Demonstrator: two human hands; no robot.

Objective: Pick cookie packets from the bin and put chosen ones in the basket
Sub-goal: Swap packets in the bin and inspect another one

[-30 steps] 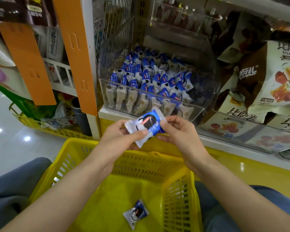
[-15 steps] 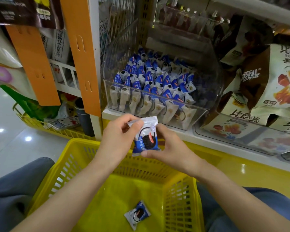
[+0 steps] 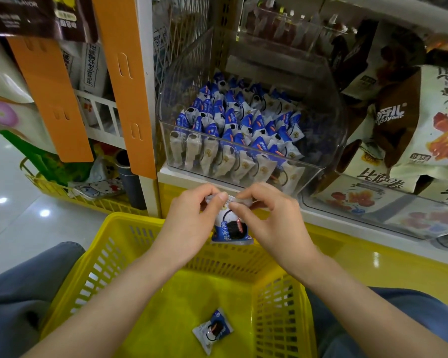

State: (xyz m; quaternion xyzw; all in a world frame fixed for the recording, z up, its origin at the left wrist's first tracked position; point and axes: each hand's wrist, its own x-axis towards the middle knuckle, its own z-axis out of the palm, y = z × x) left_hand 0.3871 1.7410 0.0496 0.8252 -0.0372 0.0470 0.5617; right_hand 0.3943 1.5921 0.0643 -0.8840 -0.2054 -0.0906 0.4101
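— Shop shelving (image 3: pixel 144 47) fills the far side: white uprights, orange panels, and large snack bags (image 3: pixel 424 120) stacked at far right. Nearest the viewer, a yellow plastic basket (image 3: pixel 130 217) sits between the person's grey-blue trouser legs (image 3: pixel 23 293).

— Where are the cookies?

— On the ledge just beyond the basket stands a clear bin (image 3: pixel 326 130), packed with rows of blue-and-white cookie packets (image 3: pixel 233 120). One loose packet (image 3: pixel 212 330) lies flat on the basket floor, near side. Another, the held packet (image 3: pixel 232 229), hangs upright in the air, seemingly above the basket's far rim.

— How is it held?

— The left hand (image 3: pixel 192 218) and right hand (image 3: pixel 272 218) meet at its top seal. Each pinches that crimped edge between thumb and forefinger, with the other fingers loosely curled. Nothing supports the packet from below.

— What could go wrong from here?

— Two things, I judge. With the packet so close to the far rim, letting go there could bounce it off the edge and down the gap between basket and shelf; it should come nearer first. And two pinches on one thin seal, if they pull apart, could tear the wrapper open. The film also looks slick, so a light grip might slip early.
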